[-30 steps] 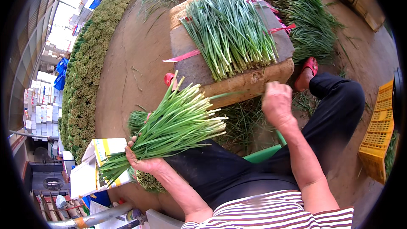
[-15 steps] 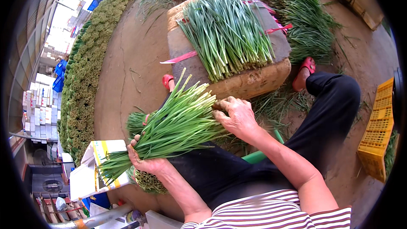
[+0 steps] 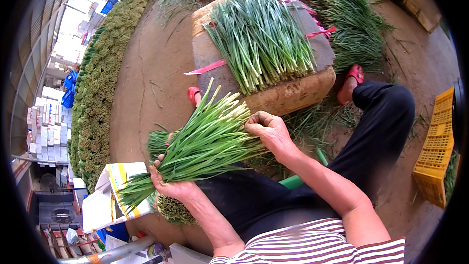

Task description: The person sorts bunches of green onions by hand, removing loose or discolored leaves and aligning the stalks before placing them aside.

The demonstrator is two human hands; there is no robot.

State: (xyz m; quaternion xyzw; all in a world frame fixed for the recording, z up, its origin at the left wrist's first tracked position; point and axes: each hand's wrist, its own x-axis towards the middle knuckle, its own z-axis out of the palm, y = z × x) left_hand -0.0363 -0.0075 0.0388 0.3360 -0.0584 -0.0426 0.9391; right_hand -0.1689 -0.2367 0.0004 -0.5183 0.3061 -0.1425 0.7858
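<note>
My left hand is wrapped round the leafy end of a loose bunch of green garlic chives. The bunch slants up and right across my lap, its pale stem ends fanned out. At those stem ends my right hand is closed in a pinch; what lies between its fingertips is too small to make out. Ahead of me, a wide layer of garlic chives lies on a block-like stand with a grey top. Pink ribbon sticks out from under that layer.
A large heap of chives lies on the floor at the far right. Tied bundles stand by my left leg, near a white box. A yellow crate is at the right. Many bundles form a long row at the left.
My right hand has shifted slightly up along the stem ends, and its fingers have drawn into a tighter pinch. The left hand and bunch have barely moved.
</note>
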